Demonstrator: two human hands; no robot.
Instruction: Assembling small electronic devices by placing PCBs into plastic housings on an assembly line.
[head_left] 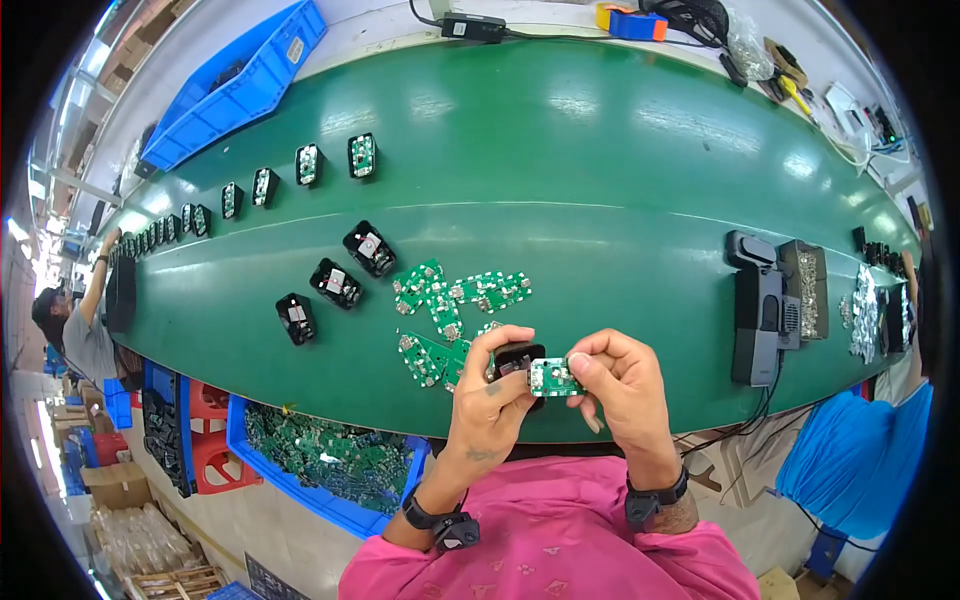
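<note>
Head view: left hand (492,385) pinching a black casing (517,358), right hand (622,385) fingers (583,362) pinching a small green circuit board (553,377) against it, above the green bench (620,200) edge. Risk judged: board seated crooked or dropped onto loose boards (450,300) from slipping grip.

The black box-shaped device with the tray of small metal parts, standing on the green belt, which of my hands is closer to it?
Right. The right hand lies between the black device and the left hand, which is farther away across the small green circuit board both hands hold.
</note>
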